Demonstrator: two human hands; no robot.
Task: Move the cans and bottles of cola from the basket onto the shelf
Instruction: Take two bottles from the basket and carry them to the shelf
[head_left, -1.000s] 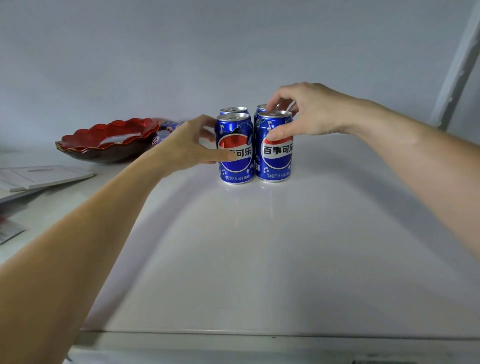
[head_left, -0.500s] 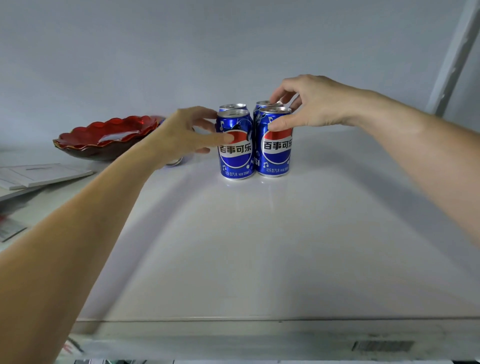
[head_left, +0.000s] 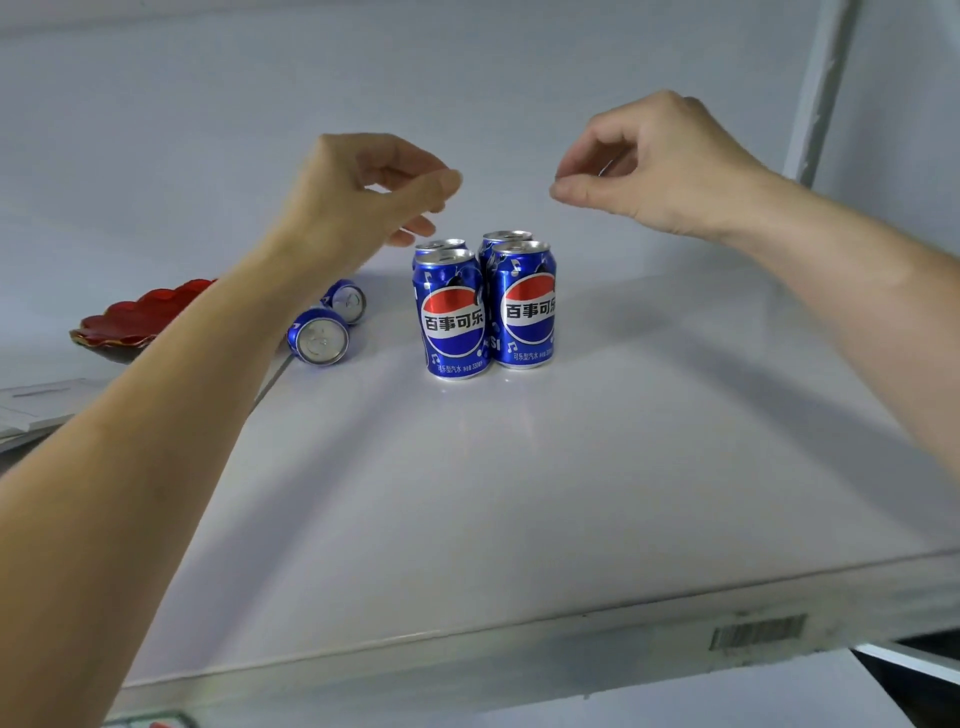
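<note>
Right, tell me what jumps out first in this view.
Four upright blue cola cans stand in a tight block mid-shelf. Above them hover the left hand and right hand, fingers loosely curled, holding nothing. To the left, two more cans lie on their sides near a red dish.

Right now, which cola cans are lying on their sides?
The two cans left of the upright group: the nearer one and the one behind it, ends facing the camera. The other four stand upright.

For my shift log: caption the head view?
Both hands hover empty above four upright cans; two more cans lie beside them.
</note>
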